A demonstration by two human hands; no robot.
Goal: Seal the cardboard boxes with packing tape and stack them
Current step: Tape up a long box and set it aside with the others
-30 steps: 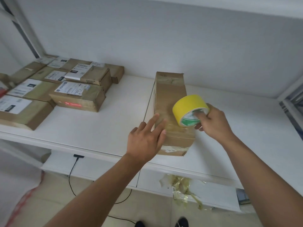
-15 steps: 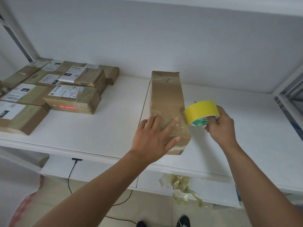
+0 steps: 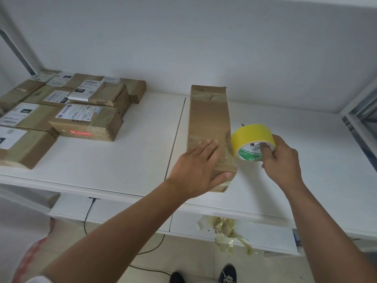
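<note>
One long cardboard box [image 3: 209, 127] lies flat under the left hand [image 3: 199, 170], fingers straight, pressing. Right hand [image 3: 282, 160] grips the yellow tape roll [image 3: 253, 140] just right of those fingertips. Risk: uneven pull wrinkles the clear tape or shifts the box.

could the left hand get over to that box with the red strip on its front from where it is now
Probably yes. The left hand lies flat on the long box, holding nothing, and only bare white tabletop separates it from the box with the red strip.
</note>
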